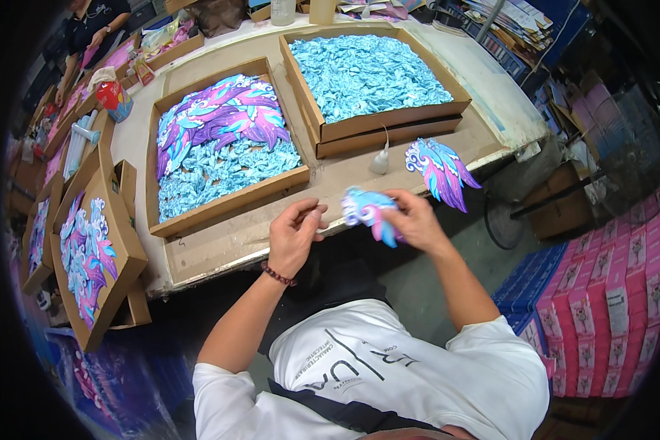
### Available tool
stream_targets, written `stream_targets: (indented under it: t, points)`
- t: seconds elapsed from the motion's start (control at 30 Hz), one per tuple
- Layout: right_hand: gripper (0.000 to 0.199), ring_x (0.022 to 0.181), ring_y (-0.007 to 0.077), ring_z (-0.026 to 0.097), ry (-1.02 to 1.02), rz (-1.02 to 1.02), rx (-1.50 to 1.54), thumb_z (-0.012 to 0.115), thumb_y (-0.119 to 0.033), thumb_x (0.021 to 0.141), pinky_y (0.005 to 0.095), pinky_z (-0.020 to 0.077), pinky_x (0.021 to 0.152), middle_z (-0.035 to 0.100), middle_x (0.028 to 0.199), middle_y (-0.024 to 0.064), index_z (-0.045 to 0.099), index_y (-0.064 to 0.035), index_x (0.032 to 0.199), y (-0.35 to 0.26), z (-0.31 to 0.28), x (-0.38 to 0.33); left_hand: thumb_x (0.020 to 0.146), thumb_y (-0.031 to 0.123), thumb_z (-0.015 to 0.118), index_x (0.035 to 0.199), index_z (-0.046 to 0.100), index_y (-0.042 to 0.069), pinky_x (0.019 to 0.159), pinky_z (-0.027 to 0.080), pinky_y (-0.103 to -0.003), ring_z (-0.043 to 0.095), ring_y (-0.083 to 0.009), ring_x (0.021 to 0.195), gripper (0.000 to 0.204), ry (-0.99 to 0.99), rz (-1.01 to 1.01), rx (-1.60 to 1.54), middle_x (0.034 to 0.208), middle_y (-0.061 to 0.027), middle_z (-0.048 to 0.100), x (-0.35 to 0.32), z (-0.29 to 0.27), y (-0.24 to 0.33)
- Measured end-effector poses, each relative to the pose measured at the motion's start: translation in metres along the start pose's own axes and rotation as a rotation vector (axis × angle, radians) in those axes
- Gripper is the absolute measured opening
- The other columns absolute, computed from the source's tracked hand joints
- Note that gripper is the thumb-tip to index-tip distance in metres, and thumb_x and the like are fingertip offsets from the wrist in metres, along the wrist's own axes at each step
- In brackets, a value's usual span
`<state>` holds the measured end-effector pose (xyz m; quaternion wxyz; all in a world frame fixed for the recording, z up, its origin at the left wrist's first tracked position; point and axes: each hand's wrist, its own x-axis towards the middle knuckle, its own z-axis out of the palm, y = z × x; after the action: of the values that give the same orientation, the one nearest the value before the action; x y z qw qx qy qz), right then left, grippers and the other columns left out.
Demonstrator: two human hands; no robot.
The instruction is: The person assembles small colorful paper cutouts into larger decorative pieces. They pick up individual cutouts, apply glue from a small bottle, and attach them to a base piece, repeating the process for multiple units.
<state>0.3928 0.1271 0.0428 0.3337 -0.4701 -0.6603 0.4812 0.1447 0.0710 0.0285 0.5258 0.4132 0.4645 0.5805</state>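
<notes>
My right hand (416,220) holds a small blue, pink and purple wave-shaped cutout (369,213) above the table's near edge. My left hand (295,236), with a bead bracelet at the wrist, hovers just left of the cutout, its fingertips pinched together with nothing visible between them. A larger purple and pink wing-shaped cutout (440,171) lies on the table beyond my right hand. Ahead of my left hand is a cardboard tray (227,205) filled with purple wing pieces and small blue pieces. Another tray (389,117) at the back right is full of blue pieces.
A small white glue bottle (380,161) stands between the trays. At the left, tilted cardboard trays (121,242) hold more wave cutouts. Another person (92,26) works at the far left end. Stacked pink and blue boxes (609,293) stand on the floor to the right.
</notes>
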Motion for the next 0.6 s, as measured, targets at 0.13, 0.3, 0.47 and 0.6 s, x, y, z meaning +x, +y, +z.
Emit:
stream_targets:
  t: [0.13,0.3,0.47,0.6]
  points:
    - [0.035,0.089,0.0166,0.062,0.265,-0.042,-0.285,0.062,-0.009,0.088,0.0311,0.0503,0.079,0.067,0.099,0.0107,0.058,0.0026,0.121,0.012,-0.065,0.010,0.092,0.006,0.059,0.104,0.065,-0.004,0.066,0.054,-0.027,0.067,-0.0137,0.079,0.017,0.111,0.225,0.321,0.089,-0.0110,0.071,0.000,-0.024,-0.004]
    - [0.040,0.097,0.0296,0.063,0.426,-0.019,-0.492,0.061,-0.016,0.086,0.0367,0.0483,0.086,0.066,0.105,0.0192,0.058,0.0031,0.121,0.032,-0.088,0.061,0.088,0.003,0.063,0.100,0.067,-0.002,0.065,0.053,-0.028,0.067,-0.0183,0.074,0.014,0.141,0.375,0.520,0.085,-0.0131,0.070,0.001,-0.036,-0.017]
    - [0.040,0.113,0.0379,0.055,0.456,-0.073,-0.683,0.059,-0.015,0.084,0.0428,0.0425,0.098,0.060,0.120,0.0225,0.059,0.0015,0.120,0.041,-0.082,0.080,0.089,0.002,0.061,0.098,0.066,-0.004,0.067,0.054,-0.028,0.070,-0.0196,0.075,0.012,0.108,0.493,0.694,0.083,-0.0135,0.069,0.000,-0.047,-0.021]
    - [0.042,0.108,0.0369,0.057,0.449,-0.194,-0.766,0.064,-0.015,0.082,0.0428,0.0440,0.095,0.060,0.119,0.0218,0.059,0.0018,0.120,0.031,-0.073,0.074,0.089,0.002,0.061,0.098,0.066,-0.004,0.065,0.055,-0.028,0.069,-0.0193,0.073,0.011,0.093,0.541,0.749,0.082,-0.0132,0.069,0.004,-0.047,-0.023]
